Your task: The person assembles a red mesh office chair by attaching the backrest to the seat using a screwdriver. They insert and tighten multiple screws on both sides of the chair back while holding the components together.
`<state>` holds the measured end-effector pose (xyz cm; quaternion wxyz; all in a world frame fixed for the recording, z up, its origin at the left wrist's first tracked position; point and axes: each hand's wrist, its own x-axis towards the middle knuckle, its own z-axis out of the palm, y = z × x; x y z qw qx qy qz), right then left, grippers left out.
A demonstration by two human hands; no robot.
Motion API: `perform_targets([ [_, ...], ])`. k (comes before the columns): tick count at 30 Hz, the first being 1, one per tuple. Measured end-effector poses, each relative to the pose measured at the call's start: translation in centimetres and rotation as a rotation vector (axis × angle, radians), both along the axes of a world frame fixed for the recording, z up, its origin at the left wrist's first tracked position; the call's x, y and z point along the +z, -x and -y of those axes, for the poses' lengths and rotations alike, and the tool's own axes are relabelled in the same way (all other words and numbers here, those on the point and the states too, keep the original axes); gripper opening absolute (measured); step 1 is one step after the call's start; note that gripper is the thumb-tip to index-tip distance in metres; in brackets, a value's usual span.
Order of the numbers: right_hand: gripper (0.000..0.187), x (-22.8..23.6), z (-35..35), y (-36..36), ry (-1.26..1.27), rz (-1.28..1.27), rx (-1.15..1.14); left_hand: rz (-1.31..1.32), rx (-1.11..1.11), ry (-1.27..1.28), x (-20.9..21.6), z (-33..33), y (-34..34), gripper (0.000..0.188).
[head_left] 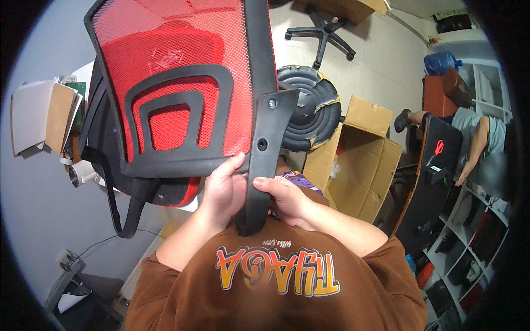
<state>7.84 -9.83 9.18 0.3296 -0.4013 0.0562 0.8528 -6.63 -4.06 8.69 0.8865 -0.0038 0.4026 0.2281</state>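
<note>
A red mesh chair backrest [165, 49] with a black frame stands upright in front of me. On its right side is a black armrest [264, 160], with a bolt in its upper hole and a lower hole that looks dark. My right hand [287, 201] grips the curved lower part of this armrest, thumb across its face. My left hand [223, 190] is closed at the armrest's other side, its thumb against the backrest's bottom corner; its fingers are partly hidden. A second black armrest [127, 212] loops down at the left. Part of a red and black seat shows behind the backrest.
Beyond the chair lie a round black cushion-like disc [309, 110] with torn edges and an open cardboard box [361, 165]. A five-legged chair base [323, 36] stands farther off. At right, another person [475, 132] is by a black table [436, 165] holding red scissors [439, 147].
</note>
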Motion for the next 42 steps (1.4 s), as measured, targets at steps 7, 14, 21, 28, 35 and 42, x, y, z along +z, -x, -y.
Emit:
perform_targets([
  [7, 0.036, 0.3, 0.0, 0.0, 0.006, 0.037, -0.014, 0.066, 0.050, -0.010, 0.5, -0.3, -0.5, 0.046],
  [14, 0.039, -0.6, 0.5, -0.5, -0.047, -0.012, 0.010, 0.016, 0.060, -0.031, 1.0, -0.4, -0.9, 0.048],
  [21, 0.035, -1.0, 0.6, -0.8, -0.097, -0.066, 0.072, -0.177, 0.127, -0.043, 0.0, 0.2, -0.8, 0.044],
  [28, 0.042, -2.5, 0.6, 0.5, -0.149, 0.008, 0.150, -0.511, -0.045, -0.279, -1.2, 0.7, -0.6, 0.049],
  [35, 0.045, -1.2, 1.0, -3.8, -0.197, 0.260, 0.195, 0.092, -0.249, -0.175, -1.5, -0.5, -2.1, 0.081],
  [42, 0.027, -1.4, 3.2, -7.3, -0.538, 1.215, 0.318, 0.016, -0.144, 0.026, 0.2, -0.6, -3.2, 0.063],
])
